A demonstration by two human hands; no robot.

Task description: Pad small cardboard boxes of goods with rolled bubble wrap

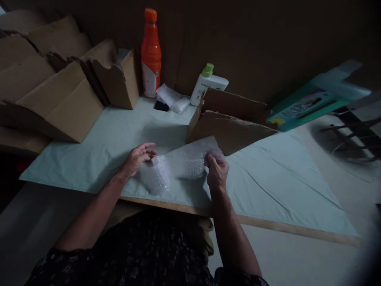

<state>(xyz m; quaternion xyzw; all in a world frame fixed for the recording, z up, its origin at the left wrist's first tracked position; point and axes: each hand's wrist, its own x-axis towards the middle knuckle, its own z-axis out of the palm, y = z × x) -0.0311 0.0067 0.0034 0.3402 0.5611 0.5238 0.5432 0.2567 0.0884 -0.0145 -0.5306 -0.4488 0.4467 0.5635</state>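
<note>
A clear sheet of bubble wrap (178,161) stretches between my two hands, just above the pale green cloth near the table's front edge. My left hand (139,158) pinches its left end between thumb and fingers, with some fingers stretched out. At the right end, my right hand (217,171) grips the wrap with the thumb on top. The left part of the sheet hangs down in a loose fold with its bubbles showing. Behind the right end stands an open cardboard box (229,129); what lies inside is mostly hidden.
Several cardboard boxes (62,103) crowd the left side. At the back stand an orange bottle (151,55), a white bottle with green cap (205,85) and folded bubble wrap (169,95) on a dark flat item (161,105). A green liquid bottle (315,99) leans at the right.
</note>
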